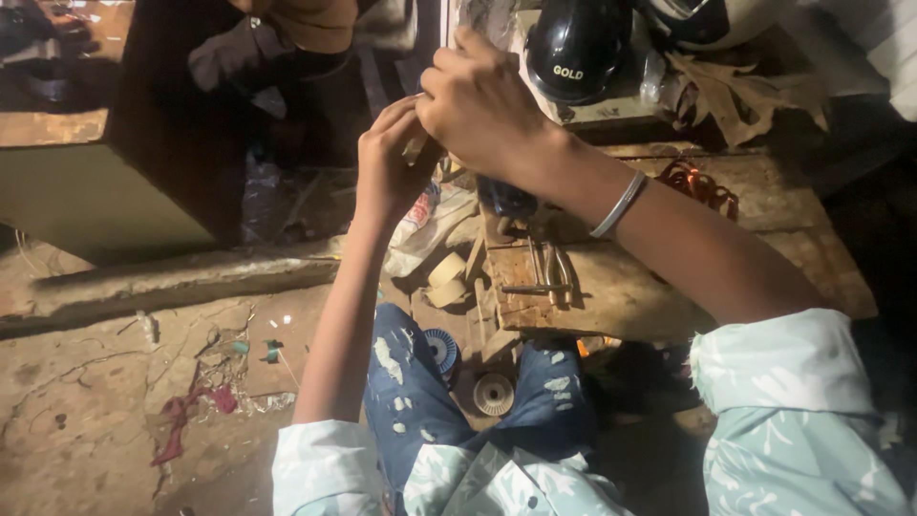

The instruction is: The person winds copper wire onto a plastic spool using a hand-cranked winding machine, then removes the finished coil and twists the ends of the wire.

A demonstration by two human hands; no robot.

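Clearly mid-assembly: both hands, left hand (387,167) and right hand (478,105), meet above the wooden table (650,296), pinching a small pale piece (415,146) between fingertips; pliers (552,272) lie below. Seemingly, steady fine finger control matters next.

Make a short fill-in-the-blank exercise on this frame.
1. Both hands meet in front of a black ____.
2. The right hand has a silver ____ on its wrist.
3. The left hand rises above knees in torn blue ____.
4. Pliers lie on a wooden ____.
Missing: helmet; bangle; jeans; board
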